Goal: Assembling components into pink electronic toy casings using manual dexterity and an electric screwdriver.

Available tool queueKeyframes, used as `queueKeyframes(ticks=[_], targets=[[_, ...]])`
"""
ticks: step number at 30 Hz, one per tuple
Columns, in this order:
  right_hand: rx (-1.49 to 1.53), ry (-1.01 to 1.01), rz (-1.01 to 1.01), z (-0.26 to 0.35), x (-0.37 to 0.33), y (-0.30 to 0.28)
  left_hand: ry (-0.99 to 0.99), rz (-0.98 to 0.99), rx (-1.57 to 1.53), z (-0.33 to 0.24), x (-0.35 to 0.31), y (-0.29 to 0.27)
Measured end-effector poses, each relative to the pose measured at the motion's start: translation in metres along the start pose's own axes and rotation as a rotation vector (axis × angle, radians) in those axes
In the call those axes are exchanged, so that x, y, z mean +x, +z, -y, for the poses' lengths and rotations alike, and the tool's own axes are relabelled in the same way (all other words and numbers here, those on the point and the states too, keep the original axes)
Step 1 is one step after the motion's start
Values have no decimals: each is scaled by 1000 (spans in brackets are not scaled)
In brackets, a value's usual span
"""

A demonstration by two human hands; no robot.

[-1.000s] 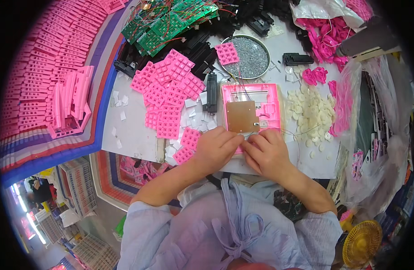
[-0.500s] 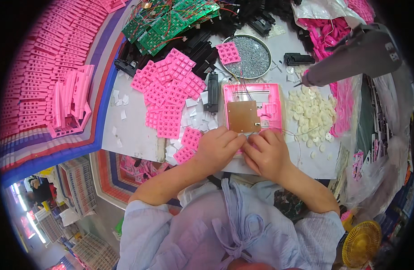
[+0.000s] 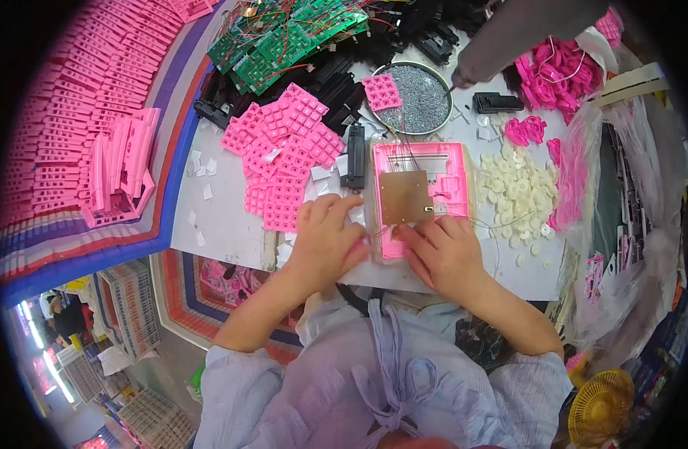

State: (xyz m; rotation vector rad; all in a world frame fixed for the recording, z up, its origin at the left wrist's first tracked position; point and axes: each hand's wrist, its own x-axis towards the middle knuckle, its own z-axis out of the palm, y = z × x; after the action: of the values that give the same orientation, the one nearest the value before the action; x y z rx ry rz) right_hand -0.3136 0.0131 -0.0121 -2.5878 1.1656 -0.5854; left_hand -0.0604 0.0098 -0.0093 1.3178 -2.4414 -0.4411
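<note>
A pink plastic casing (image 3: 454, 161) lies in front of me, with a brown circuit board (image 3: 404, 196) inside it and thin wires at its top and lower edges. My right hand (image 3: 450, 254) rests over the casing's lower part, fingers bent together at the board's bottom edge; whatever they pinch is hidden. Just left of the casing, my left hand (image 3: 325, 236) has its fingers apart and nothing visible in them. It hovers by small white squares (image 3: 319, 173) and pink keypad sheets (image 3: 284, 202). A black plastic part (image 3: 354, 157) stands beside the casing.
A round tin of small metal screws (image 3: 419, 97) sits beyond the casing, a pink keypad on its rim. A grey powered screwdriver (image 3: 516, 37) hangs at the upper right. White discs (image 3: 516, 191) lie right, green circuit boards (image 3: 292, 45) far left, stacked pink casings (image 3: 67, 150) at left.
My left hand has come off the board's lower edge and moved left, its fingers spreading. The right hand stays at the board. The screwdriver has swung up and left, toward the tin.
</note>
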Motion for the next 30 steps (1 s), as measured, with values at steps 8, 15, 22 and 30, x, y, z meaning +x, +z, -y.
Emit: queueKeyframes(ticks=[8,15,22,30], targets=[[-89,-71,160,-1,8,-8,-286,-25,-758,21,26,-11],[-19,-141,337,-9,15,-27,-607,245,-1561,11,45,2],[120,-102,276,-24,8,-25,-457,185,-1481,0,33,1],[288,24,-36,-28,6,-42,-277,224,-1238,-19,36,-3]])
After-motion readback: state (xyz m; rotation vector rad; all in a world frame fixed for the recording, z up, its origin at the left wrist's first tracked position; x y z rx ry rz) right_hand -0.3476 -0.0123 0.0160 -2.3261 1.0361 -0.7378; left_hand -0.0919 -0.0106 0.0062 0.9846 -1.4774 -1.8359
